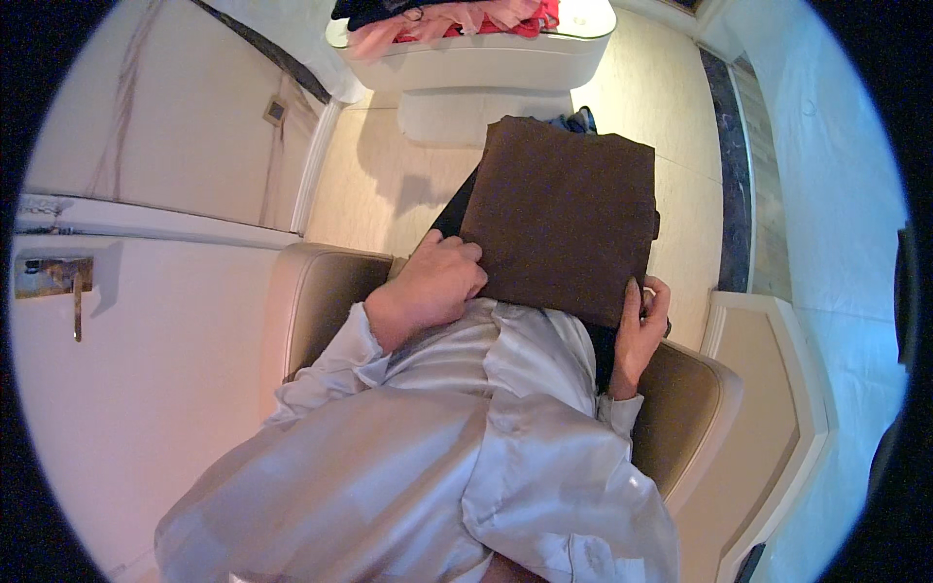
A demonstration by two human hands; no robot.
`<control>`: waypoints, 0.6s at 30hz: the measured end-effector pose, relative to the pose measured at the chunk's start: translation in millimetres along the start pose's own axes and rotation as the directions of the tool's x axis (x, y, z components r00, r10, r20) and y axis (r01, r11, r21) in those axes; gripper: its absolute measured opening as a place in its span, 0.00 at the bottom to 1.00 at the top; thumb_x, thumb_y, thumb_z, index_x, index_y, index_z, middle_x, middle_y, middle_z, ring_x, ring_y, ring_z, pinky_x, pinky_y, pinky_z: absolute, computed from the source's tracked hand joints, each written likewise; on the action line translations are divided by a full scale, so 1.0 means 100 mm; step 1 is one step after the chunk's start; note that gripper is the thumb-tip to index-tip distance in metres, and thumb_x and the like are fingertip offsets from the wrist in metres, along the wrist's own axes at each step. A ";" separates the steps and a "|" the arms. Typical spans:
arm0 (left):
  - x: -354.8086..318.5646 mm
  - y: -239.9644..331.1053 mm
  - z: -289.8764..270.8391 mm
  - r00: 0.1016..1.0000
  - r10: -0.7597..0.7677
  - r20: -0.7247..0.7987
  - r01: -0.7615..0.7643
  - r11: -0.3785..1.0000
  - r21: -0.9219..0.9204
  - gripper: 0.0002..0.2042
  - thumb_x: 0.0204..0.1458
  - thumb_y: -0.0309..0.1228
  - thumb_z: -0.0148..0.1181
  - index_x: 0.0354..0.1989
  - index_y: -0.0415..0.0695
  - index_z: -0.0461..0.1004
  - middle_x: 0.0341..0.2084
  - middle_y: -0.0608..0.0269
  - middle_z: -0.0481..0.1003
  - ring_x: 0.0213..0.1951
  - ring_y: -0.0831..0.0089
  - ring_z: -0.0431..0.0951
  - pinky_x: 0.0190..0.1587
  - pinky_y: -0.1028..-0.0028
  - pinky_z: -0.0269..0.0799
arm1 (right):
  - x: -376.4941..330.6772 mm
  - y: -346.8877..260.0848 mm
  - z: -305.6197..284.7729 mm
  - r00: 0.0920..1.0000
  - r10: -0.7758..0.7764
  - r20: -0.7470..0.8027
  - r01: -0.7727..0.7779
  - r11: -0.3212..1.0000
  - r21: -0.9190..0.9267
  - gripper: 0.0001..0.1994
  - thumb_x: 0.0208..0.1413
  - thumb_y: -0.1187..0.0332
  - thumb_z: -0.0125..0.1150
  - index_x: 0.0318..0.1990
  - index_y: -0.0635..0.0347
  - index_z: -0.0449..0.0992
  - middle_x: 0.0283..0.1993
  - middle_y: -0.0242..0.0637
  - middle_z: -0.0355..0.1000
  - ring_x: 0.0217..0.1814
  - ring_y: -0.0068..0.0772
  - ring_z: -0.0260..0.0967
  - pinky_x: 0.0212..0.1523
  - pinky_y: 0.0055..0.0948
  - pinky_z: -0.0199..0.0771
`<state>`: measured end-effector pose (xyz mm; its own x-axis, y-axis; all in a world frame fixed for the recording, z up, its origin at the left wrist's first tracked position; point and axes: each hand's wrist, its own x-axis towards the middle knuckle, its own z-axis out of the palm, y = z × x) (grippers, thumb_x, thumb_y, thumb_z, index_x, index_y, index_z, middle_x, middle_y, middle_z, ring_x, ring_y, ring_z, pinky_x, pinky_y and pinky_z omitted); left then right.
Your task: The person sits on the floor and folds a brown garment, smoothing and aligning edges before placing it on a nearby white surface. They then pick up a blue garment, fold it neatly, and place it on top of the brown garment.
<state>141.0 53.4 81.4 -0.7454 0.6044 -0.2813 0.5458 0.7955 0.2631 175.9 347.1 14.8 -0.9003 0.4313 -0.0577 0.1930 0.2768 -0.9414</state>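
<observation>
A dark brown folded cloth (564, 219) lies flat across my lap, roughly square, with a small uneven bit at its right edge. What kind of garment or fabric piece it is, I cannot make out. At its near left corner is my left hand (432, 282), fingers curled in on the edge of the cloth. My right hand (643, 328) pinches the near right corner, thumb on top and fingers bent round the side. Black fabric over my legs shows beside the cloth.
I sit in a tan armchair (326, 301) with arms on both sides. Ahead stands a white rounded table (476, 68) bearing pink, red and dark fabrics (457, 21). A white door with a metal handle (78, 301) is at left; a cream panel (758, 389) stands at right.
</observation>
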 end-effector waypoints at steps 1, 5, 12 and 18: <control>0.00 0.01 -0.08 0.998 -0.044 0.054 0.046 0.998 -0.036 0.04 0.41 0.30 0.63 0.26 0.50 0.77 0.32 0.60 0.73 0.41 0.59 0.75 0.44 0.61 0.66 | -0.01 -0.06 -0.03 1.000 0.018 0.016 -0.018 1.000 -0.005 0.12 0.62 0.69 0.59 0.50 0.63 0.71 0.37 0.37 0.74 0.38 0.28 0.69 0.41 0.28 0.69; 0.11 -0.02 -0.46 0.992 -0.120 -0.025 0.112 0.971 -0.209 0.13 0.48 0.37 0.64 0.40 0.45 0.76 0.42 0.53 0.76 0.46 0.54 0.75 0.49 0.54 0.67 | 0.05 -0.20 -0.10 0.961 -0.275 0.011 0.249 0.851 -0.463 0.18 0.60 0.69 0.60 0.56 0.63 0.70 0.48 0.49 0.74 0.47 0.47 0.71 0.49 0.40 0.69; 0.96 0.10 -0.06 0.833 0.094 -0.546 -0.102 0.995 0.017 0.35 0.55 0.47 0.60 0.66 0.38 0.59 0.64 0.44 0.60 0.66 0.50 0.60 0.68 0.53 0.50 | 0.31 -0.52 0.39 0.771 -0.582 0.260 0.601 0.529 -0.599 0.27 0.60 0.62 0.58 0.64 0.64 0.63 0.69 0.47 0.59 0.73 0.51 0.53 0.66 0.48 0.56; 0.96 -0.15 0.32 0.913 -0.038 -0.407 0.068 0.996 0.060 0.43 0.55 0.56 0.56 0.71 0.38 0.52 0.71 0.46 0.52 0.73 0.53 0.48 0.71 0.49 0.40 | 0.31 -0.23 0.37 0.853 -0.424 0.304 0.516 0.599 -0.612 0.29 0.62 0.60 0.55 0.67 0.64 0.60 0.74 0.48 0.52 0.75 0.52 0.48 0.69 0.49 0.51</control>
<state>73.8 101.0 20.8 -0.8568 0.5040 0.1089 0.5156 0.8360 0.1879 129.1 322.7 22.4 -0.9684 -0.0102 0.2491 -0.1100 0.9141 -0.3903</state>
